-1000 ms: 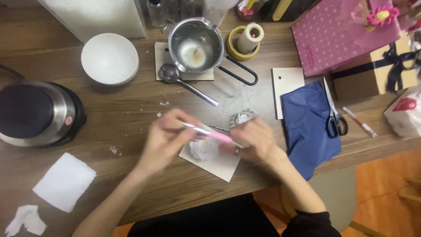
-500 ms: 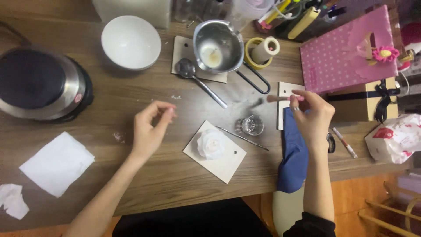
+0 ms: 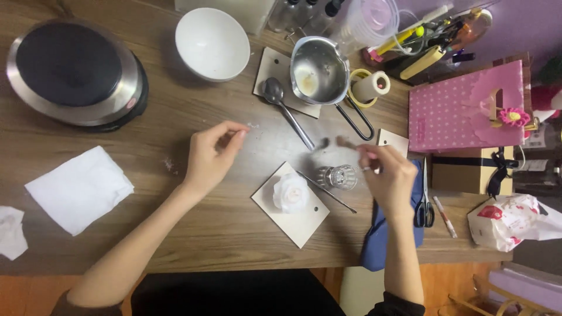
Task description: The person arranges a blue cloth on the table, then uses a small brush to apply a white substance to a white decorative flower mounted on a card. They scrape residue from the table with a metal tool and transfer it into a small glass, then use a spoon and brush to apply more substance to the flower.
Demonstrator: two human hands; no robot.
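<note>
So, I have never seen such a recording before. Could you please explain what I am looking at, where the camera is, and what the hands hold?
There is no machine here: a person works with two bare hands. The single camera sits on the person's head and looks down, so you see the forearms reaching onto a wooden table.

The left hand hovers over the table with thumb and fingers pinched; whether it holds anything is too small to tell. The right hand holds a thin brush-like tool, blurred by motion, above a small clear glass.

Between the hands lies a pale square board with a white rose-shaped piece on it. Farther away are a round hot plate, a white bowl, a small metal pot, a spoon, scissors, a blue cloth and a pink dotted gift bag.
</note>
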